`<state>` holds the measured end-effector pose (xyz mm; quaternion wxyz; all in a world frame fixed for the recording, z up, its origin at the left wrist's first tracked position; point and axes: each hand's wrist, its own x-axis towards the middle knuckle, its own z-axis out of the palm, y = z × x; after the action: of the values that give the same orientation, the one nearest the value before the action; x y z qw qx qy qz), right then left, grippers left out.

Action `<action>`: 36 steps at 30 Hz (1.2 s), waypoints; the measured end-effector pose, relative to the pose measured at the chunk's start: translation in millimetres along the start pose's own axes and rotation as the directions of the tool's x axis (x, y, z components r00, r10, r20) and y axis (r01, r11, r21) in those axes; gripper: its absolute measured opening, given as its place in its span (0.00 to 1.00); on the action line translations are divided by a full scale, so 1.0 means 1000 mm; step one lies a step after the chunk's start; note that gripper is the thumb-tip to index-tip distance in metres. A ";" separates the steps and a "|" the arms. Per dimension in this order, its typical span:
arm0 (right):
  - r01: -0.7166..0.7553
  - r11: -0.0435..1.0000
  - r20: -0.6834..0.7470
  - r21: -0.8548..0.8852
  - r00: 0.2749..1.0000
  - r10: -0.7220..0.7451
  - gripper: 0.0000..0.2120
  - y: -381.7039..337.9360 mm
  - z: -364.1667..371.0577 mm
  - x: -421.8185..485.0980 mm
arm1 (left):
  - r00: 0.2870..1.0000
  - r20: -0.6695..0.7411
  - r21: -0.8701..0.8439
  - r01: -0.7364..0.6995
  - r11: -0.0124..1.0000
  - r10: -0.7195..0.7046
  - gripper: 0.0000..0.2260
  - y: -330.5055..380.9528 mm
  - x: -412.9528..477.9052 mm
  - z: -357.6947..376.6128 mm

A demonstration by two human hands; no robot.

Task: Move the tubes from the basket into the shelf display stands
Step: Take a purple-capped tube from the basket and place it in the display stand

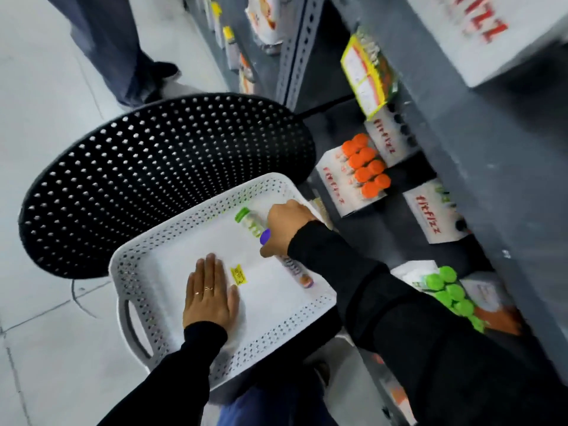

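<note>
A white perforated basket [147, 265] rests on a black perforated chair seat [153, 167]. In it lie a green-capped tube [247, 219] and a purple-capped tube [296, 273] near the right wall. My right hand [284, 230] is curled over the purple-capped tube, thumb across it, the purple cap showing beside the thumb. My left hand [209, 295] lies flat, fingers spread, on the basket floor. On the grey shelf to the right stand white display stands: one with orange-capped tubes [367, 167], one with green-capped tubes [445, 292], one with dark open holes [396, 130].
A yellow sticker [239, 275] lies on the basket floor. Another person's legs and shoes [135, 66] stand at the top left on the pale tiled floor. Grey shelving [461, 155] runs along the right, with a yellow-edged box [367, 75] and more white stands [433, 213].
</note>
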<state>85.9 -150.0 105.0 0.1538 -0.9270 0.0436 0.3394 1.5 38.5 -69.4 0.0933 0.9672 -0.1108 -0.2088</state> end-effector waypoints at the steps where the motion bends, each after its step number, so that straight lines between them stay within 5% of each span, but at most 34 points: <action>1: -0.023 1.000 -0.011 0.005 1.000 0.023 0.15 0.006 -0.011 -0.013 | 1.000 0.010 -0.002 -0.005 1.000 0.005 0.32 0.000 0.000 -0.002; 7: -0.030 0.999 -0.095 0.023 0.995 0.032 0.10 0.048 -0.083 -0.113 | 0.993 -0.091 -0.069 -0.086 0.994 0.079 0.42 0.035 0.004 -0.030; 10: -0.084 0.993 -0.185 0.084 0.978 0.098 0.08 0.066 -0.112 -0.169 | 0.949 -0.215 -0.052 -0.249 0.967 0.232 0.37 0.096 0.026 -0.069; 16: -0.174 0.969 -0.441 0.177 0.866 0.236 0.07 0.092 -0.131 -0.269 | 0.680 -0.476 0.036 -0.619 0.785 0.558 0.26 0.243 0.036 -0.156; 23: -0.418 0.906 -0.627 0.062 0.690 0.361 0.13 0.113 -0.130 -0.349 | 0.549 -0.195 0.229 -0.780 0.582 0.813 0.32 0.346 -0.003 -0.172; 28: -0.410 0.903 -0.663 0.127 0.642 0.385 0.14 0.121 -0.127 -0.381 | 0.601 -0.157 0.285 -0.732 0.619 0.783 0.40 0.356 -0.012 -0.166; 32: -0.409 0.894 -0.675 0.182 0.609 0.416 0.15 0.131 -0.123 -0.393 | 0.629 -0.110 0.308 -0.715 0.628 0.770 0.27 0.355 -0.014 -0.169; 36: -0.362 0.888 -0.731 0.284 0.517 0.445 0.08 0.145 -0.121 -0.404 | 0.633 -0.088 0.307 -0.717 0.625 0.769 0.26 0.355 -0.017 -0.171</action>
<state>-175.4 -335.3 415.1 0.0805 -0.9357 0.3358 -0.0727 -2.8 -274.9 170.8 0.0633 0.8533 -0.5165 -0.0322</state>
